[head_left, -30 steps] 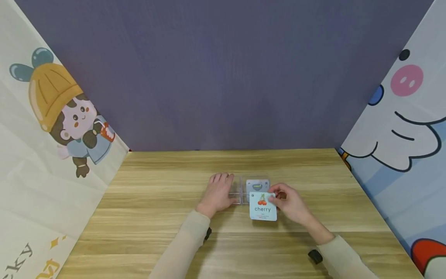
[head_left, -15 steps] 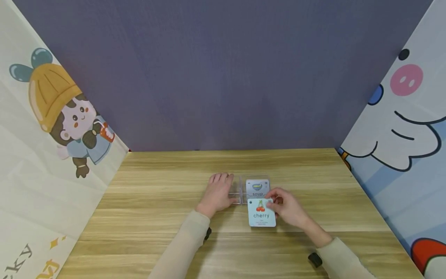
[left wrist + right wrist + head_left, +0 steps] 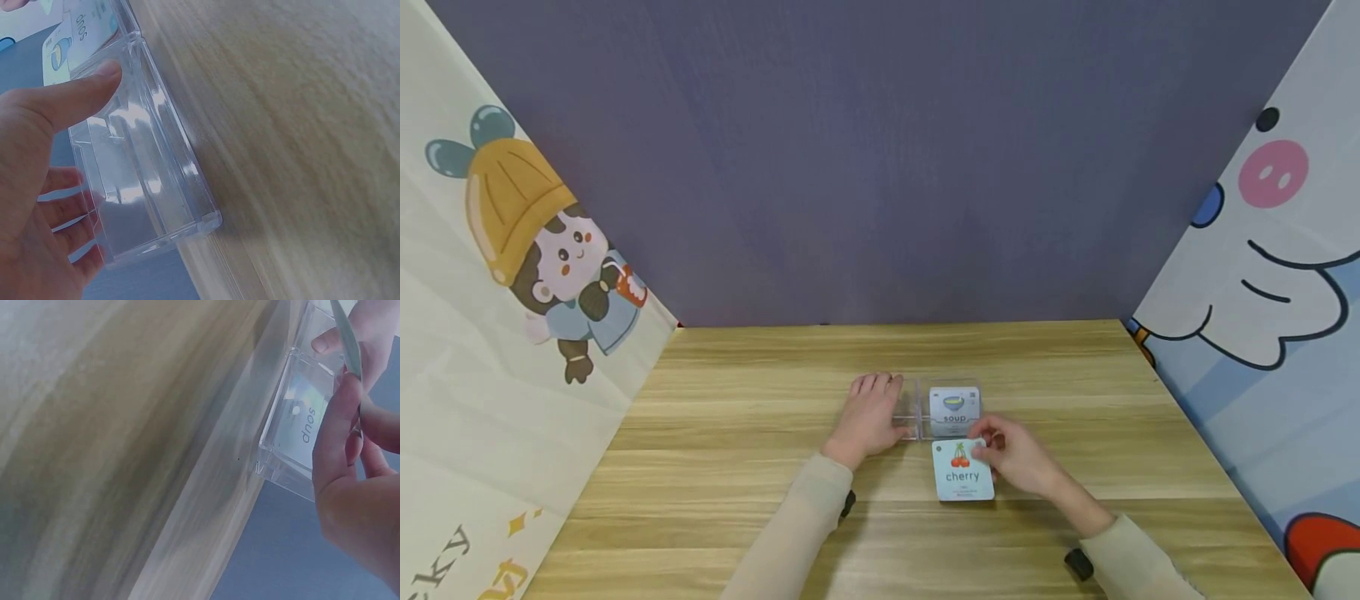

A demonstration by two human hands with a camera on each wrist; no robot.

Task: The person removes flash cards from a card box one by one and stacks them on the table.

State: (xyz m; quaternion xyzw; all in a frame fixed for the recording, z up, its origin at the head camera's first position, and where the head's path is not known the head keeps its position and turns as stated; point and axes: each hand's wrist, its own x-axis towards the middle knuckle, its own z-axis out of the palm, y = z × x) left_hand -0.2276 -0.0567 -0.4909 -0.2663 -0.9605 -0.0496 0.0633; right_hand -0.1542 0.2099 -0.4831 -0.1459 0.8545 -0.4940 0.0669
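Observation:
A clear plastic two-compartment card box (image 3: 150, 181) lies on the wooden table (image 3: 737, 467). My left hand (image 3: 868, 421) grips its left compartment, with the thumb (image 3: 100, 87) on the near side and the fingers (image 3: 59, 206) behind the clear wall. In the right compartment stands a soup card (image 3: 953, 408) with a bowl picture. My right hand (image 3: 1018, 454) pinches a pale cherry card (image 3: 962, 479) by its upper right corner, just in front of that compartment. Seen edge-on in the right wrist view, the cherry card (image 3: 347, 337) sits between thumb and fingers.
A dark grey-purple wall (image 3: 880, 167) rises behind the table. Cartoon-printed cloths hang at the left (image 3: 460, 400) and right (image 3: 1285, 400) sides. Small black wrist devices show under both cream sleeves (image 3: 1138, 554).
My right hand has drawn the cherry card down toward me, away from the box, uncovering the soup card's lettering. The left hand has stayed on the box.

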